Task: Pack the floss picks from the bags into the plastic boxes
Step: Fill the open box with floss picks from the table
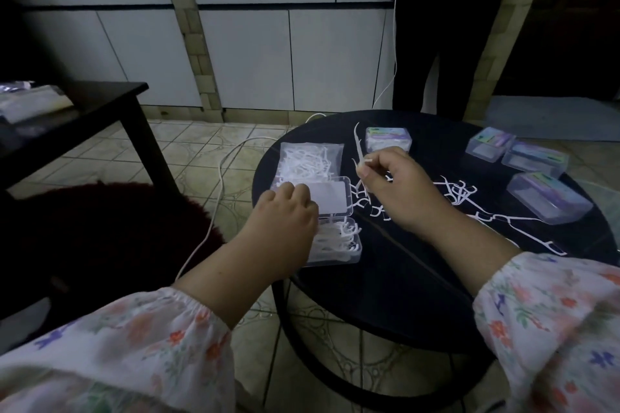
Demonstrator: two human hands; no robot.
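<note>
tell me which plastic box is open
The box under the left hand, lid flipped back, picks inside; the four other boxes are closed.

Two bare hands are seen, the left hand [285,211] at the centre of the frame and the right hand [399,188] just right of it. Both forearms are left uncovered. Loose white fabric sleeves printed with small orange, purple and green flowers are worn, gathered at elastic cuffs, the left sleeve [127,345] at lower left, the right sleeve [553,322] at lower right.
</note>
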